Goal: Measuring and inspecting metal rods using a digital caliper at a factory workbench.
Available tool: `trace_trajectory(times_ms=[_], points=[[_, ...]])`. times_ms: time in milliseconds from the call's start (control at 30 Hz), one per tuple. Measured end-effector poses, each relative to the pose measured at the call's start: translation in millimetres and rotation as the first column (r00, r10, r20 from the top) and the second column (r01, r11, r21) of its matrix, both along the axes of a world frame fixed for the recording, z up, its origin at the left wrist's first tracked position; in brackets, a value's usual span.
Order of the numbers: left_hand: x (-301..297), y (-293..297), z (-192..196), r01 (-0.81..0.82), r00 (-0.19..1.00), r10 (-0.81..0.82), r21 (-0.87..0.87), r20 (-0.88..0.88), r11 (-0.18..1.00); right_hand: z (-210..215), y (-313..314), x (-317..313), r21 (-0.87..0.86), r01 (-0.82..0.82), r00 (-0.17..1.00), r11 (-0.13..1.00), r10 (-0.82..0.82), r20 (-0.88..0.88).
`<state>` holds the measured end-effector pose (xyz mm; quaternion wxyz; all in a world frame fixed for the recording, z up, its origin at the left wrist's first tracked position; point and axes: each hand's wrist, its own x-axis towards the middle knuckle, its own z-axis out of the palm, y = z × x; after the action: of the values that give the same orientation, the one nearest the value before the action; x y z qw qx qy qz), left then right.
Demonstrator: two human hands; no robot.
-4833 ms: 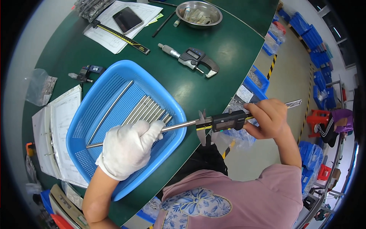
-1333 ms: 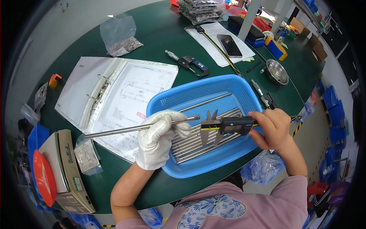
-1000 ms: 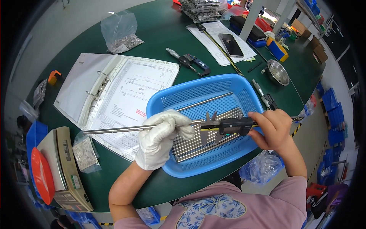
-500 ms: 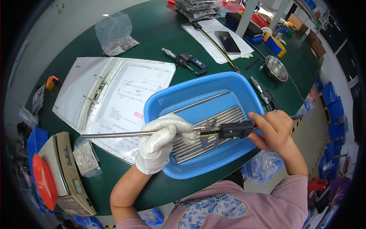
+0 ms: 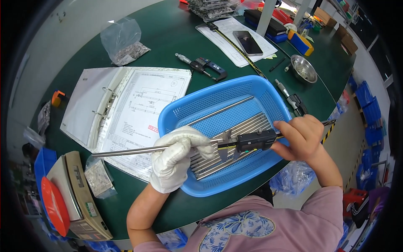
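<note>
My left hand [image 5: 173,157], in a white glove, is closed around a long thin metal rod [image 5: 126,152]. One end of the rod sticks out to the left over the binder; its right end comes out past the glove by the caliper's jaws. A black digital caliper [image 5: 255,140] is gripped in my bare right hand [image 5: 303,136], thumb and fingers at its right part. Whether the jaws touch the rod cannot be made out. Beneath both hands stands a blue perforated basket [image 5: 218,89] with several metal rods [image 5: 247,129] lying side by side, one set apart at the back.
An open ring binder [image 5: 145,103] with drawings lies left. Behind are a micrometer [image 5: 201,66], a phone [image 5: 247,43] on papers and a tape measure [image 5: 235,45]. Right stand another micrometer [image 5: 291,98] and a metal bowl [image 5: 303,69]. A scale [image 5: 82,197] sits at the near left.
The rod in my left hand slants a little more, its left end lower. My right hand and the caliper have shifted only slightly. The whole view has moved a little.
</note>
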<state>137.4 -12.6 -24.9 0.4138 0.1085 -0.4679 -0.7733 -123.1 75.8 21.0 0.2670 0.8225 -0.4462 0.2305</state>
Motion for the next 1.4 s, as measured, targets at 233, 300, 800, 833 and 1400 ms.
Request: trace_trajectory(times_ms=[233,300,800,833,1400], points=[[0,0,0,0.014,1.000,-0.014,0.005,-0.016,1.000,0,0,0,0.004,-0.001,1.000,1.000,0.001,0.017],[0,1,0,0.005,1.000,-0.005,0.026,-0.004,1.000,1,0,0,0.006,0.001,1.000,1.000,-0.001,0.020],[2,1,-3,-0.025,1.000,0.024,-0.028,-0.015,0.999,-2,0,3,-0.011,0.013,0.999,1.000,-0.012,0.035],[3,1,-3,-0.022,1.000,0.022,-0.029,-0.012,0.999,-3,0,4,-0.007,0.013,0.999,1.000,-0.013,0.037],[-65,-7,24,0.057,0.963,-0.142,0.336,0.231,0.940,-23,41,-63,0.232,0.406,0.562,0.884,-0.442,0.699]])
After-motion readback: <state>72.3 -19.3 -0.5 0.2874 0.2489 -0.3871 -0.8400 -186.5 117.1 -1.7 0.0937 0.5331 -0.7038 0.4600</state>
